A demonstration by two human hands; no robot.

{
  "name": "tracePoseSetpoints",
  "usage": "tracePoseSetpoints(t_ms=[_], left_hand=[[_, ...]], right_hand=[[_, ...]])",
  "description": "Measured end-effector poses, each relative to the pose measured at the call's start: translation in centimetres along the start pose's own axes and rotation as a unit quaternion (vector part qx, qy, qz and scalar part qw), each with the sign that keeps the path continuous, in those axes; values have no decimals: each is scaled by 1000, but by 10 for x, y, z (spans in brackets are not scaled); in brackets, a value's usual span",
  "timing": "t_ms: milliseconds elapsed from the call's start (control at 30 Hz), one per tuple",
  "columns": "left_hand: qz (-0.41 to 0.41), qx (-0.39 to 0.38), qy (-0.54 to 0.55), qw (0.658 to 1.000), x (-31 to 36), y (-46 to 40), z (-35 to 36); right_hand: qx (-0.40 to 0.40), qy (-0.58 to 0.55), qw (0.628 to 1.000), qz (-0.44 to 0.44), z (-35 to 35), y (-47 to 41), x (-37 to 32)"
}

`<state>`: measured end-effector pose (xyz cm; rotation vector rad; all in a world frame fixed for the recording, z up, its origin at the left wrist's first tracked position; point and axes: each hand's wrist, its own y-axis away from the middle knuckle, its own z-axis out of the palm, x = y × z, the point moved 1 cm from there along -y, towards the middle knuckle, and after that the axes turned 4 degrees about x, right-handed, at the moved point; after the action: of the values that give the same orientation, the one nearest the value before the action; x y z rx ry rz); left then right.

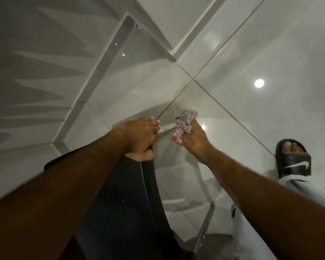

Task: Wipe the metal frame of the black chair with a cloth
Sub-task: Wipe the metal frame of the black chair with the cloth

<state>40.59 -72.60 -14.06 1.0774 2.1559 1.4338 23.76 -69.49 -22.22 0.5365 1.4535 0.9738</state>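
Observation:
The black chair [131, 199] fills the lower middle of the head view, seen from above. My left hand [139, 136] grips its top edge where the black padding meets the frame. A shiny metal frame bar [166, 127] runs between my two hands. My right hand [194, 141] is closed around a crumpled grey, white and red cloth [185, 121], which presses on the right end of that bar. Another metal leg [204, 224] slants down at the lower right.
Glossy grey floor tiles [233, 53] with dark grout lines lie all around. A white baseboard and wall corner [169, 53] stand at the upper middle. My foot in a black slide sandal [293, 158] rests at the right.

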Motion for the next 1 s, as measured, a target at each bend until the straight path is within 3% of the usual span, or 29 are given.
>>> tracePoseSetpoints(t_ms=[133, 200, 233, 300, 367, 433, 500, 533, 567, 667, 767, 900, 933, 1000], left_hand=[[-10, -6, 30, 999, -2, 3, -6], [-3, 10, 31, 999, -2, 3, -7], [2, 23, 43, 999, -2, 4, -7], [14, 56, 67, 996, -3, 6, -9], [26, 86, 73, 993, -3, 5, -6], [22, 84, 76, 993, -5, 5, -2], [15, 79, 69, 994, -8, 5, 4], [14, 88, 66, 994, -9, 5, 5], [13, 99, 63, 993, -10, 7, 4], [-5, 82, 56, 995, -9, 8, 6], [-25, 71, 63, 995, -7, 8, 7], [-26, 73, 70, 995, -9, 9, 7], [-29, 74, 76, 994, -10, 10, 10], [-42, 81, 104, 990, -11, 10, 13]], right_hand=[[-7, 84, 995, -55, 22, -9, 10], [-29, 137, 982, -123, 38, -7, 12], [-29, 107, 982, -153, 49, -6, 10], [-50, -82, 979, -182, 68, -6, 17], [-73, -65, 964, -246, 85, -7, 26], [-80, -57, 965, -242, 95, -16, 32], [-31, -95, 982, -158, 92, -34, 41], [-23, -26, 984, -174, 91, -48, 49], [-12, 112, 971, -209, 91, -59, 54], [-56, 241, 961, -122, 88, -94, 67], [-73, 234, 961, -124, 87, -90, 57], [-25, 81, 988, -130, 102, -54, 59], [-46, 91, 985, -138, 107, -47, 63], [-6, 84, 982, -170, 112, -44, 56]])
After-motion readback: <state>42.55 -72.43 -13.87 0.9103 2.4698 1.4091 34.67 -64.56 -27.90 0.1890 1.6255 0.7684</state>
